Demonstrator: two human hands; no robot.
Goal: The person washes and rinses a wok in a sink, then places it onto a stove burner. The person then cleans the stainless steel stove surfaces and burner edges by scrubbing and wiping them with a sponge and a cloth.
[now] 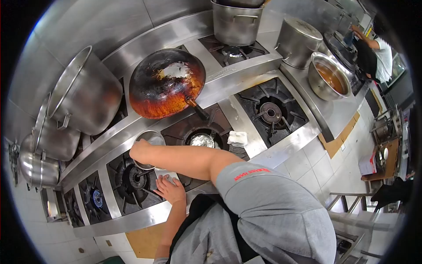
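Observation:
My right hand (140,151) reaches across to the left and is closed at the rim of a small round metal bowl (154,138) at the back of the stove. Part of the bowl is hidden behind my hand and forearm. Below it, my left hand (171,189) is open, fingers spread on the steel strip (166,173) between two burners. Left of that hand is a black gas burner (137,177). A folded white cloth (238,139) lies on the steel to the right of my right forearm, near a burner with a foil-like centre (202,141).
A scorched wok (167,83) lies upside down on the raised back ledge. Large steel pots (90,94) stand at the left, and another pot (236,26) at the back. A blue flame (97,199) burns far left. A pot of brown liquid (329,79) and another person (378,57) are at right.

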